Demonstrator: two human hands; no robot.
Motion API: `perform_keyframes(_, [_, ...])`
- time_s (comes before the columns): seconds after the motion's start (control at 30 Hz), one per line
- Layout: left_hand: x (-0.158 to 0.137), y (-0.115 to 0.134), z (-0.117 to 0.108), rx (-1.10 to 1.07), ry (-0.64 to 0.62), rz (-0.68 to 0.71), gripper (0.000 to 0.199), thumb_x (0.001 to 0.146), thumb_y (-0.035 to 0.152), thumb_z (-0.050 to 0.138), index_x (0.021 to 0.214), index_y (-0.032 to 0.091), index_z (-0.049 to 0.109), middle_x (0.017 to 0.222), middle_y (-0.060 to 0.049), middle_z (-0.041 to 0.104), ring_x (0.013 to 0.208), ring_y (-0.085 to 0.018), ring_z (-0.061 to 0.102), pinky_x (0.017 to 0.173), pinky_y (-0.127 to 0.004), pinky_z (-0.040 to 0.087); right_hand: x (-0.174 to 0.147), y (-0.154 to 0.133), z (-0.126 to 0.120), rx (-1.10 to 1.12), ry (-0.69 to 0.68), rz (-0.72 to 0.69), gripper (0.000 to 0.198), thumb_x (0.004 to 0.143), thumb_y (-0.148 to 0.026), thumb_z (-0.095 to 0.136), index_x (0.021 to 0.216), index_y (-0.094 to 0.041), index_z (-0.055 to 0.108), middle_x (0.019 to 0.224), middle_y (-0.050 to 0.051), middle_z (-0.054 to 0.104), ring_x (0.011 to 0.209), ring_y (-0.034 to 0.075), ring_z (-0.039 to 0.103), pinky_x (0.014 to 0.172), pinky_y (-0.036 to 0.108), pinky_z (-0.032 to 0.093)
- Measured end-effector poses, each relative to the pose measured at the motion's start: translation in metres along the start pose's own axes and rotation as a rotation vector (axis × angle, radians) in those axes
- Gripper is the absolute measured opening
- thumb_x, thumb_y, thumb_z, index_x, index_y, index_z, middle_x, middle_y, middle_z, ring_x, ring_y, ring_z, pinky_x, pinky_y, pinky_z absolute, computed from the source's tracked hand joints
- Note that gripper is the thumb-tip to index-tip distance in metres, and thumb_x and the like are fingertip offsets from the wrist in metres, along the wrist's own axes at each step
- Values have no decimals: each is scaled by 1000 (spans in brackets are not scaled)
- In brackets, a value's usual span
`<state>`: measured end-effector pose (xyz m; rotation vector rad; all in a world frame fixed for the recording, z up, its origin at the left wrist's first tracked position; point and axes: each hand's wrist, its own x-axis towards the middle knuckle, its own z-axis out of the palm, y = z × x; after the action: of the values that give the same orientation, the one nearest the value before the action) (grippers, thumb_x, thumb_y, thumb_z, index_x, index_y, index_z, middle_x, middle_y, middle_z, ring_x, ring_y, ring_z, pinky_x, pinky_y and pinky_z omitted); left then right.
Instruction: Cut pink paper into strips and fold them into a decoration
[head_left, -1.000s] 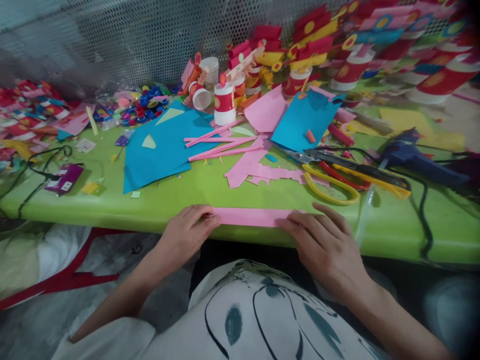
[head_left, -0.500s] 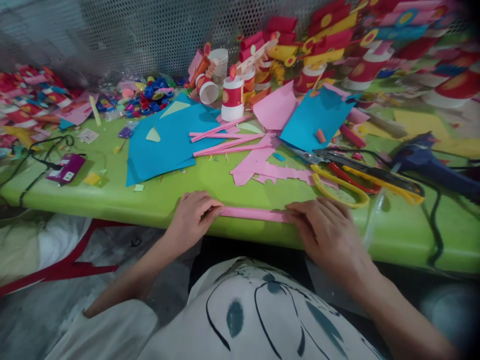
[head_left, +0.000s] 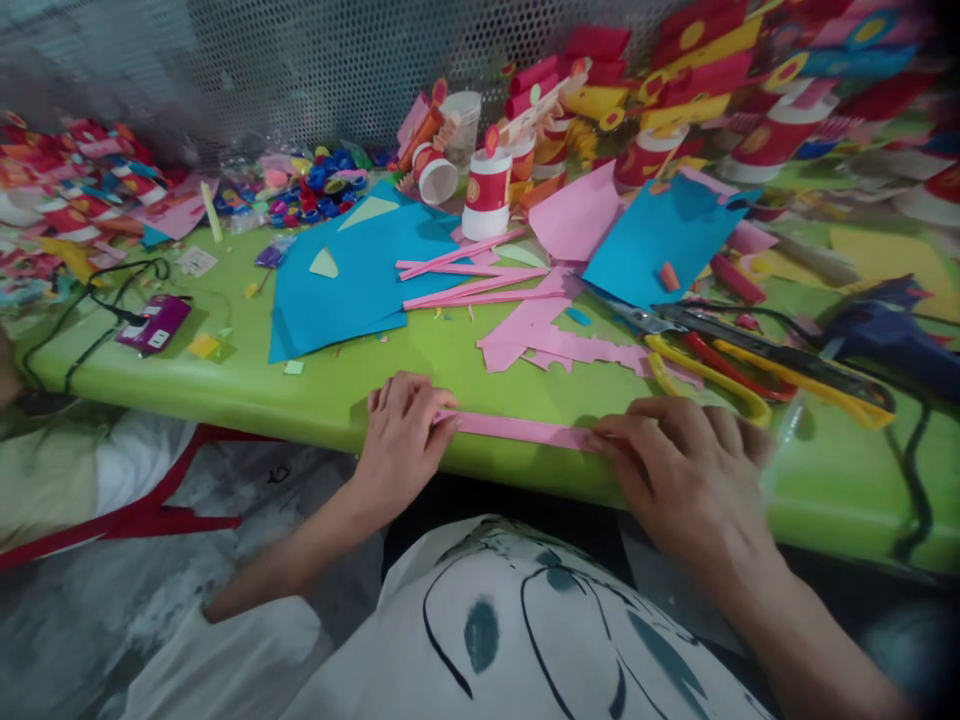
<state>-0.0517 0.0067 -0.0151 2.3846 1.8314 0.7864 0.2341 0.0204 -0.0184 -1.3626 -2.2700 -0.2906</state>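
My strip [head_left: 525, 430] is narrower than it was a second ago: then a broad pink band showed between my hands, and now only a slim one does, about as slim as half a second ago. It also slopes more, its right end lower than its left. It lies nearer to me than the big blue sheet [head_left: 337, 290] and off to its right, over the near edge of the desk [head_left: 315, 400].

My left hand [head_left: 401, 430] pinches the left end between thumb and fingers, bunched more upright than at first. My right hand [head_left: 694, 470] pinches the right end, thumb against forefinger; a second ago one finger stood raised there, and now the fingers curl over together.

My view has swung, so everything sits further right in it, but nothing around the big blue sheet has moved. The thin strips [head_left: 480, 298] overlap its right edge, the cup [head_left: 487, 195] stands upright by its far right corner, and the scraps [head_left: 570, 345] lie to its right. Further right of it are the scissors [head_left: 641, 318] and glue gun [head_left: 892, 325]; left of it, the purple box [head_left: 155, 325].
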Motion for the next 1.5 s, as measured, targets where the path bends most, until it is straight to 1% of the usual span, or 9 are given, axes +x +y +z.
perform_keyframes(0.1, [-5, 6, 7, 99, 44, 118, 17, 100, 19, 54, 97, 25, 70, 100, -6, 66, 91, -21, 60, 81, -37, 40, -4, -2, 0, 20, 1, -67, 12, 99, -21, 57, 98, -22, 69, 93, 6, 73, 81, 24, 63, 78, 41, 41])
perform_keyframes(0.23, [-18, 10, 16, 204, 157, 318, 20, 98, 11, 54, 101, 20, 72, 101, -6, 73, 91, -19, 64, 86, -36, 46, -11, 1, -2, -1, -6, -142, 23, 95, -7, 54, 106, -20, 70, 102, 5, 77, 83, 23, 67, 78, 39, 41])
perform_keyframes(0.3, [-26, 11, 17, 235, 176, 385, 21, 97, 11, 54, 109, 15, 71, 110, -10, 75, 102, -21, 66, 94, -36, 49, -16, 2, -3, 16, 0, -168, 28, 96, -9, 52, 114, -21, 70, 106, 6, 77, 87, 24, 69, 82, 41, 42])
perform_keyframes(0.43, [-41, 15, 16, 308, 69, 455, 36, 97, 12, 48, 128, 5, 65, 133, -16, 69, 125, -24, 62, 113, -39, 46, -24, -3, -4, -69, -18, -152, 38, 98, -28, 58, 136, -26, 63, 104, 9, 77, 86, 30, 69, 86, 49, 43])
perform_keyframes(0.63, [-51, 26, 23, 429, 112, 365, 44, 95, 17, 49, 134, 0, 62, 142, -21, 63, 126, -30, 62, 108, -41, 49, -22, -19, -7, -162, -46, -154, 46, 95, -40, 65, 139, -27, 63, 105, 12, 76, 87, 35, 67, 100, 62, 36])
perform_keyframes(0.73, [-52, 30, 25, 491, 120, 358, 43, 95, 18, 50, 133, 2, 63, 140, -21, 64, 122, -30, 64, 104, -41, 51, -15, -24, -5, -133, 10, -191, 51, 93, -43, 67, 141, -25, 61, 113, 14, 75, 88, 33, 66, 92, 55, 41])
perform_keyframes(0.87, [-51, 30, 26, 506, 127, 352, 44, 96, 21, 51, 136, 4, 62, 140, -20, 64, 121, -30, 63, 103, -39, 49, -5, -34, 10, 95, -15, -378, 46, 96, -31, 65, 140, -18, 58, 134, 13, 70, 102, 30, 64, 86, 44, 45])
perform_keyframes(1.13, [-43, 24, 25, 370, 110, 198, 55, 95, 26, 64, 149, 23, 53, 136, -14, 65, 115, -27, 64, 96, -40, 51, -4, -41, 26, 168, -73, -284, 49, 97, -31, 66, 145, -21, 57, 141, 4, 67, 108, 31, 61, 88, 48, 42])
perform_keyframes(1.5, [-58, 7, 32, 370, 183, 212, 44, 97, 32, 65, 140, 24, 62, 137, -1, 70, 112, -19, 62, 116, -37, 36, -8, -36, 28, 187, -76, -297, 77, 95, -22, 69, 162, -30, 31, 145, 0, 64, 104, 25, 68, 82, 44, 44])
